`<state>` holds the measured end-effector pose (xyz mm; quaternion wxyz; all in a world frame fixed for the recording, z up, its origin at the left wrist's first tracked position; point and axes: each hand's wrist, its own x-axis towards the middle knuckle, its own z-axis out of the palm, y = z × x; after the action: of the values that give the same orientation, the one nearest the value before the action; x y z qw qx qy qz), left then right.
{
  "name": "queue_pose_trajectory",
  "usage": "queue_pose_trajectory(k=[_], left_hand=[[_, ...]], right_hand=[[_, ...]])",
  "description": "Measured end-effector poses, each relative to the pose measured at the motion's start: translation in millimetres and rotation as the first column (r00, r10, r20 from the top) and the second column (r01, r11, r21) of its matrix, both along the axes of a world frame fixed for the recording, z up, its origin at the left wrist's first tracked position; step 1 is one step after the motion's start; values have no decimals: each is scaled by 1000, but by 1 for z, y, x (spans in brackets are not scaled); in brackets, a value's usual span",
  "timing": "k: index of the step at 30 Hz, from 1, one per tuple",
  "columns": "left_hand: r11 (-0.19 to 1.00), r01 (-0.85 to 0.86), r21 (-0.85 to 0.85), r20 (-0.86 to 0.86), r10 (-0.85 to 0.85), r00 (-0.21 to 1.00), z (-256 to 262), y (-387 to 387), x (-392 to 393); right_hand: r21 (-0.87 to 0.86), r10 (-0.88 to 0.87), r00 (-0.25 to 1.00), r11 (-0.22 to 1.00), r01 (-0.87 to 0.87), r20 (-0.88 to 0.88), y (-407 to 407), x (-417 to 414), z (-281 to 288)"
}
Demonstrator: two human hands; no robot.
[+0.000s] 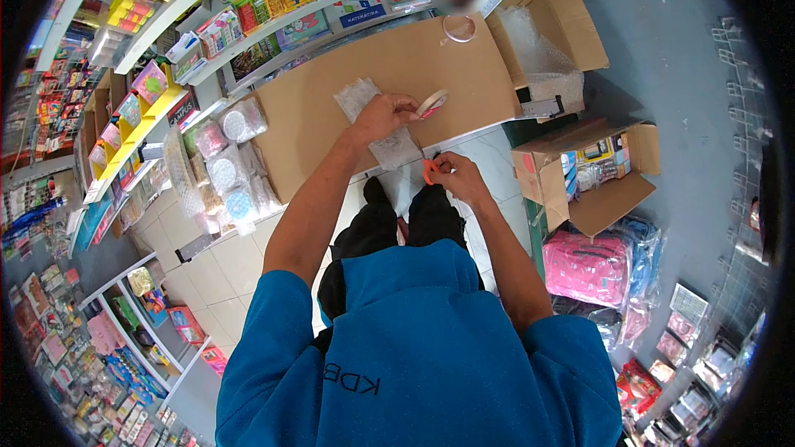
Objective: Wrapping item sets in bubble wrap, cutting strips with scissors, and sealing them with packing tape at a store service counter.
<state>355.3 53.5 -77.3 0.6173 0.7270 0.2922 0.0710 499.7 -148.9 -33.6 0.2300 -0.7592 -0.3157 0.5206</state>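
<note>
My left hand (386, 117) grips a roll of adhesive tape (434, 101) by its near side, above the brown tabletop (304, 118). Under that hand lies a strip of bubble wrap (395, 148), which reaches over the table's near edge. Whether anything is wrapped inside it, I cannot tell. In my right hand (461, 179) is a pair of scissors with orange handles (430, 171). The blades point away from me towards the tape, close to the wrap's right edge. A second, clear-looking tape roll (459, 29) rests farther back on the table.
Several bubble-wrapped packages (227, 167) are piled at the table's left end. Open cardboard boxes (568, 18) stand to the right, one holding bubble wrap. Another box (540, 183) contains packaged goods, with a pink plastic-wrapped bag (587, 268) below. Stocked shelves (292, 22) line the back.
</note>
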Motion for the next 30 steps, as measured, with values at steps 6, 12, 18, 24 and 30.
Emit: queue_pose_trajectory(k=[6,12,18,24,30], left_hand=[[997,-28,-67,18,29,999,2,-1,1],[997,-10,73,-69,15,997,6,-1,1],[997,-20,70,-68,25,997,10,-3,3],[998,-34,57,-42,37,998,10,-3,0],[997,-25,73,-83,31,996,22,-5,2]], right_hand=[[79,-21,999,997,18,40,10,1,-19],[182,-51,999,982,53,-16,18,-2,-32],[130,-94,995,987,97,-28,22,0,-35],[192,-94,993,975,107,-76,20,-1,-40],[233,-86,995,968,96,-53,15,2,-55]])
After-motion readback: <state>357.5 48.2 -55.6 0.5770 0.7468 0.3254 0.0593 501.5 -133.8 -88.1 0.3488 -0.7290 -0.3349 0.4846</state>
